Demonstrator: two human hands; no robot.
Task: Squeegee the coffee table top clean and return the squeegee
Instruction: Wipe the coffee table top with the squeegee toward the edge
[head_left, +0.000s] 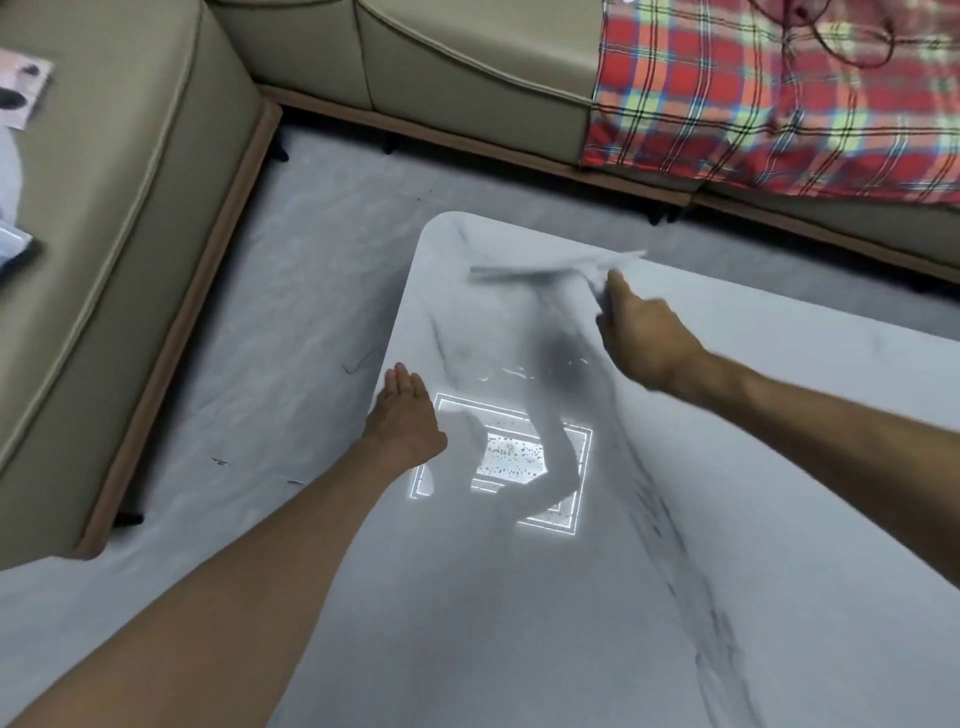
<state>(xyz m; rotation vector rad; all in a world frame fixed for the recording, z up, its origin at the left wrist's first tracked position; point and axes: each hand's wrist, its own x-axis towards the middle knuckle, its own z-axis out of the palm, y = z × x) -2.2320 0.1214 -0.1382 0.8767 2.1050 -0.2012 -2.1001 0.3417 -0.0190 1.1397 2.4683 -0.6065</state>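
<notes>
The coffee table top (779, 415) is pale grey marble with dark veins and a glossy surface that mirrors a ceiling light. My right hand (644, 338) is closed around the handle of a pale squeegee (550, 270), blurred by motion, its blade lying across the far left part of the top. Small wet streaks show on the top just below the blade's path. My left hand (405, 415) rests flat on the table's left edge, fingers together and pointing away from me, holding nothing.
A beige sofa (130, 234) wraps around the left and far sides, with a wooden base. A red plaid blanket (779, 93) drapes over the far right seat. Papers (21, 88) lie on the left cushion. Pale marble floor (291, 322) lies between table and sofa.
</notes>
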